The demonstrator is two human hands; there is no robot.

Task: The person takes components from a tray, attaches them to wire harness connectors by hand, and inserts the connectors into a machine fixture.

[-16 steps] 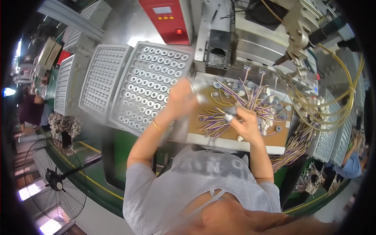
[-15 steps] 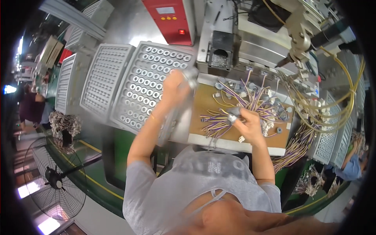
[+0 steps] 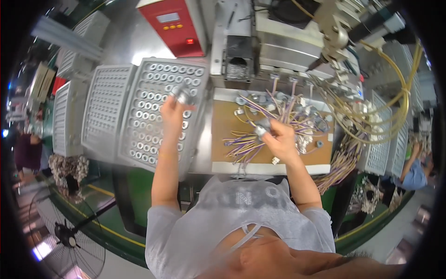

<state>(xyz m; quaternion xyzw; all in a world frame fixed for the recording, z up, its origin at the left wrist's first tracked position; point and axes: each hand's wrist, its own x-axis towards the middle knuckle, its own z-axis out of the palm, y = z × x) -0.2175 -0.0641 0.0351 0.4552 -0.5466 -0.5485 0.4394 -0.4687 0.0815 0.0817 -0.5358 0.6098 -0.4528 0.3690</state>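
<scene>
At our left we have the grey tray; right of it, the brown board, with wires heaped across it. Our left hand, over the tray, has its fingers closed on silvery parts, too blurred for us to count. Our right hand pinches a grey cap between thumb and fingers above the wires. Smallest are the rings rowed in the tray. We judge that a loose left grip could drop a part askew among them, and a low right wrist could snag the wires.
</scene>
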